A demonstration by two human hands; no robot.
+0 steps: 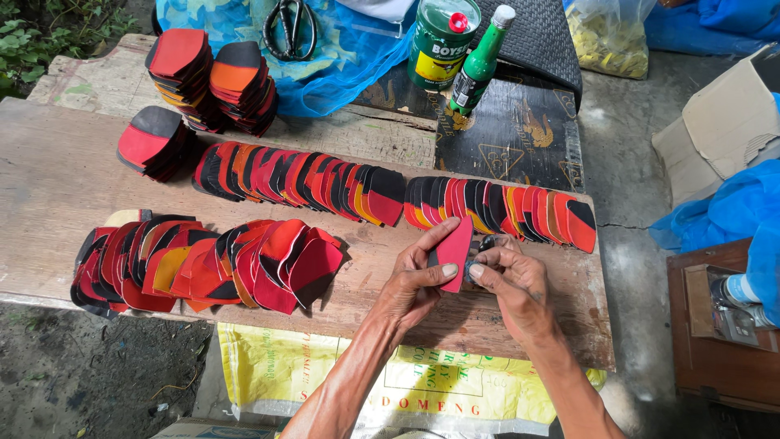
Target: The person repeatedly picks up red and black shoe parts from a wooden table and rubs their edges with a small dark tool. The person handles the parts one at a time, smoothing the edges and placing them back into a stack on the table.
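- the long fanned row of red, black and orange curved leather-like pieces point(203, 264) lies at the left front of the weathered wooden counter point(49, 179); judging by how neatly it overlaps, a well-done piece should keep the same facing and overlap so edges stay free.
- behind it, short stacks of the same red-and-black pieces point(211, 81) stand near the counter's back edge, with two more fanned rows point(496, 207) lying flat in front of them, across the middle.
- the left hand point(418, 284) is curled, thumb and fingers pinching the red curved piece with a dark edge point(453, 252), which stands on edge just above the counter, right of centre and near the front.
- a good way to do this, i judge, is to grip the piece by its edges only, hold it steady and upright, and let the other hand work the face evenly.
- the right hand point(512, 280) is partly closed, fingertips pressed against the piece's right side; something small and dark sits between its fingers, too hidden to identify.
- a green metal can with a red cap point(441, 41) and a green bottle point(479, 61) stand well behind.
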